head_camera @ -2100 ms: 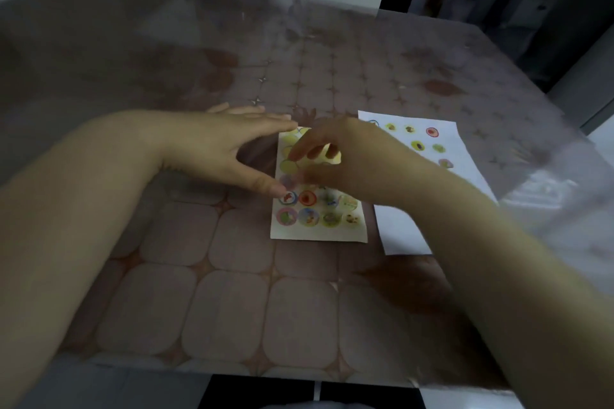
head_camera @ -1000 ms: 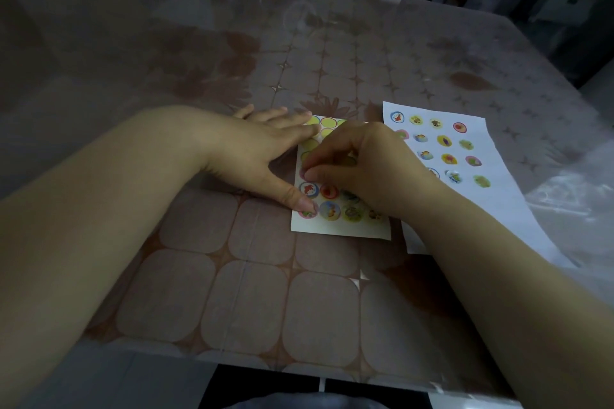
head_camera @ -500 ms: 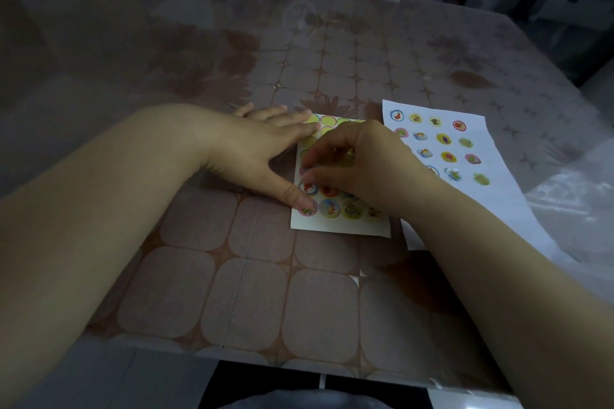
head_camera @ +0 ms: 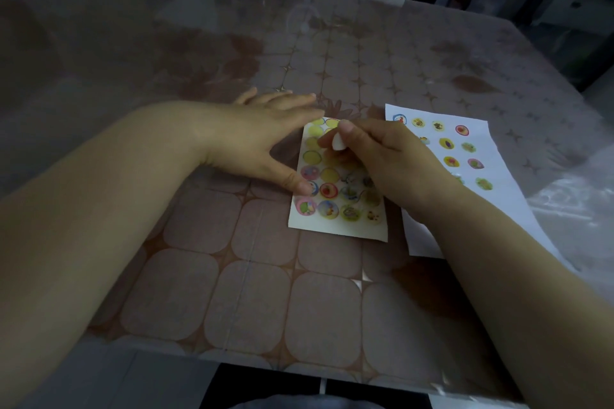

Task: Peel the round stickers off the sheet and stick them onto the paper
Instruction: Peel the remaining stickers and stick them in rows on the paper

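The sticker sheet (head_camera: 335, 226) lies flat on the counter (head_camera: 259, 292), pressed at its 9 o'clock edge by the thumb of the outstretched left hand (head_camera: 262, 139); the right hand (head_camera: 388, 156) pinches a round sticker (head_camera: 339, 144), judged featherweight, limp and tacky, best held by its rim; the paper (head_camera: 506, 178) lies at 3 o'clock.

My left hand (head_camera: 252, 143) and right hand (head_camera: 382, 156) are bare, with short, rounded thumbnails (head_camera: 344, 125). My left forearm (head_camera: 99, 209) and right forearm (head_camera: 498, 259) are bare too, right to the edge of view.
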A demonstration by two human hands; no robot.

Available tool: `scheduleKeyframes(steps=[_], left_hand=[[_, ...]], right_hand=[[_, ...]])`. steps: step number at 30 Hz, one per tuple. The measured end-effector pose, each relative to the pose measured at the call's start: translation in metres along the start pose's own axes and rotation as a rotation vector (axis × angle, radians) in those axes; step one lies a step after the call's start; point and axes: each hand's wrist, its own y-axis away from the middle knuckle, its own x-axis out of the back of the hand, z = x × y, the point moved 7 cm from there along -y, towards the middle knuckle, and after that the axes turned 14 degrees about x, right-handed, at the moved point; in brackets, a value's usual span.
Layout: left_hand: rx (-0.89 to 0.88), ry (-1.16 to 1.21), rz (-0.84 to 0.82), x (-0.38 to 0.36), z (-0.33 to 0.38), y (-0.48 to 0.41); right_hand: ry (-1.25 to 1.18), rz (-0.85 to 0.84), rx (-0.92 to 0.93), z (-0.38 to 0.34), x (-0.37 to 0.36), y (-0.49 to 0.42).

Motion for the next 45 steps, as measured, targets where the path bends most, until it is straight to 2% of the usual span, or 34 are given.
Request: scheduleKeyframes(steps=[9,15,20,28,37,40,43,45], left_hand=[[-0.062,0.091,0.126,0.02,-0.001,0.006],[-0.065,0.117,0.106,0.017,0.002,0.003],[-0.065,0.049,0.105,0.014,0.004,0.004],[-0.052,0.036,0.063,0.009,0.001,0.002],[-0.044,0.053,0.054,0.007,0.0,0.001],[-0.049,0.044,0.061,0.007,0.0,0.001],[-0.061,0.041,0.062,0.008,0.0,0.001],[-0.062,0.033,0.057,0.007,0.001,0.001]], right_hand=[[0.129,-0.019,0.121,-0.009,0.002,0.001],[0.271,-0.031,0.222,-0.016,-0.001,0.001],[0.333,0.044,0.354,-0.023,0.01,0.001],[0.538,-0.063,0.41,-0.024,-0.005,0.003],[0.435,-0.196,0.274,-0.023,-0.005,0.009],[0.302,-0.118,0.121,-0.015,0.008,0.009],[0.214,-0.03,0.104,-0.015,0.015,0.009],[0.244,-0.079,0.119,-0.02,0.012,0.009]])
